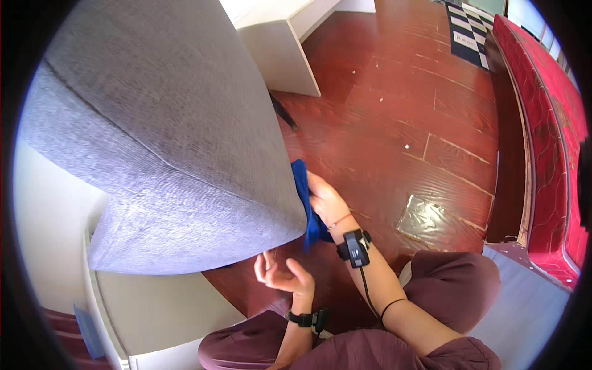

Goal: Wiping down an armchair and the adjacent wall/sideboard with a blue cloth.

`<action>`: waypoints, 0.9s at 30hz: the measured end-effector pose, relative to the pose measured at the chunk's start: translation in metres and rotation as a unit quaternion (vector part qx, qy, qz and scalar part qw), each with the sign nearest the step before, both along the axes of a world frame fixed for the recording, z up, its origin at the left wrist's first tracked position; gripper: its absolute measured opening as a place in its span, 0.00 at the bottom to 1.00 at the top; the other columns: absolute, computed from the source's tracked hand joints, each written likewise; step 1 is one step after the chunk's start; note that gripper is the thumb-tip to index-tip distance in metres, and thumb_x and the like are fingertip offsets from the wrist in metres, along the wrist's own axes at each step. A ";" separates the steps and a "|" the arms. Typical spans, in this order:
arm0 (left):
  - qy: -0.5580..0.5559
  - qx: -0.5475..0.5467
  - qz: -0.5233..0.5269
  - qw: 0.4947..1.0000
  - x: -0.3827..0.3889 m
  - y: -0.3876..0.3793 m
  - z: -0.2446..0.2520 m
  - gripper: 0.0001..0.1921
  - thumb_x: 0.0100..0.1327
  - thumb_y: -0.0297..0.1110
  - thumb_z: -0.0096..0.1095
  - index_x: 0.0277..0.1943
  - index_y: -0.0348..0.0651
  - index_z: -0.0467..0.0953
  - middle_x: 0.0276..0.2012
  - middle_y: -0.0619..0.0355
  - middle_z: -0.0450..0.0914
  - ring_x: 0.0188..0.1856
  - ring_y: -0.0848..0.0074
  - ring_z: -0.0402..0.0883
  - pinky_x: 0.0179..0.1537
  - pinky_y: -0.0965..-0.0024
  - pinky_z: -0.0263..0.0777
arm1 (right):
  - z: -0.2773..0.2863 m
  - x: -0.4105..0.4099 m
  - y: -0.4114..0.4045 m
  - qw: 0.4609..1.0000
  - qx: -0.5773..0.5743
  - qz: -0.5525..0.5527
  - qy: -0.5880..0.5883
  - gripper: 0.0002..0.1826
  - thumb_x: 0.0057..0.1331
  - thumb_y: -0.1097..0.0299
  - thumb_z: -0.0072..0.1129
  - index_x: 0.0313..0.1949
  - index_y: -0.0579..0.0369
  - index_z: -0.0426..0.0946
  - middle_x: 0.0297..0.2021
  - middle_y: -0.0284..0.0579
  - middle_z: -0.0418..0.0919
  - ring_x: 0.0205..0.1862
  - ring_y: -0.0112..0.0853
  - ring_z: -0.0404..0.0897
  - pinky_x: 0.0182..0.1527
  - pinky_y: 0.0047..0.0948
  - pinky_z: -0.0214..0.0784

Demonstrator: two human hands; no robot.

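A large piece of grey fabric-covered furniture (185,115) fills the left and middle of the view, its corner pointing towards me. My right hand (323,196) grips a blue cloth (303,185) against the right side of that corner; some fingers are hidden behind the cloth. Below the lower edge of the grey furniture, my left hand (284,275) is raised with its fingers loosely curled and apart, with nothing visible in it. Each wrist bears a black strapped device.
Red-brown wooden flooring (370,120) bears small white bits. A white panel (282,60) stands beyond the grey furniture, near a dark leg (284,113). At right is a red patterned mattress (545,152); a checkered mat (469,34) lies far back. A pale cabinet (166,310) is at lower left.
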State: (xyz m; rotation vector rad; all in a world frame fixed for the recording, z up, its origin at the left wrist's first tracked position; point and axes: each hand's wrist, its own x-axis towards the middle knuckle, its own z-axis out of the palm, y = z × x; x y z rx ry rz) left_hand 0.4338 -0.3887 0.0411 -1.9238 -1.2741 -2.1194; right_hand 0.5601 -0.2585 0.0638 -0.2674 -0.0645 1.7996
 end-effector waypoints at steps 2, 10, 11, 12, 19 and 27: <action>0.083 -0.005 0.102 0.991 -0.015 0.001 0.006 0.16 0.60 0.16 0.48 0.49 0.37 0.57 0.56 0.39 0.58 0.56 0.57 0.65 0.54 0.53 0.72 | 0.000 -0.001 0.015 0.997 0.035 0.040 0.059 0.22 0.72 0.56 0.44 0.56 0.58 0.69 0.55 0.48 0.73 0.53 0.36 0.75 0.54 0.32 0.69; 0.053 0.012 0.447 0.893 -0.091 0.029 0.097 0.21 0.70 0.37 0.45 0.60 0.33 0.57 0.64 0.38 0.56 0.59 0.52 0.67 0.60 0.47 0.62 | 0.021 -0.010 0.009 0.996 0.070 0.061 -0.015 0.28 0.72 0.49 0.39 0.63 0.54 0.63 0.61 0.43 0.67 0.61 0.32 0.67 0.61 0.32 0.62; -0.056 -0.026 0.400 0.914 -0.093 0.037 0.106 0.26 0.71 0.44 0.40 0.63 0.34 0.56 0.66 0.40 0.54 0.64 0.52 0.61 0.63 0.47 0.55 | 0.014 -0.010 0.006 0.997 0.065 0.046 0.014 0.28 0.72 0.49 0.39 0.63 0.54 0.64 0.61 0.43 0.67 0.61 0.31 0.68 0.60 0.31 0.63; -0.160 -0.064 0.349 0.921 -0.097 0.045 0.114 0.30 0.72 0.51 0.36 0.66 0.36 0.54 0.68 0.41 0.51 0.68 0.51 0.54 0.67 0.48 0.49 | 0.009 -0.011 0.002 0.997 0.058 0.036 0.047 0.27 0.72 0.48 0.40 0.62 0.54 0.64 0.61 0.42 0.68 0.60 0.31 0.68 0.60 0.31 0.64; -0.293 -0.001 0.156 0.943 -0.089 0.051 0.118 0.36 0.70 0.60 0.28 0.72 0.47 0.38 0.71 0.45 0.40 0.68 0.54 0.54 0.63 0.49 0.59 | 0.038 0.004 -0.039 0.997 -0.070 -0.008 -0.020 0.25 0.72 0.50 0.41 0.60 0.54 0.67 0.57 0.41 0.72 0.57 0.30 0.71 0.57 0.30 0.66; -0.338 -0.017 0.039 0.940 -0.024 0.070 0.121 0.37 0.69 0.60 0.31 0.72 0.46 0.39 0.72 0.47 0.37 0.70 0.54 0.48 0.67 0.48 0.48 | 0.016 0.067 -0.053 0.983 -0.129 -0.107 -0.068 0.26 0.71 0.49 0.43 0.58 0.54 0.69 0.55 0.42 0.74 0.55 0.31 0.73 0.56 0.30 0.67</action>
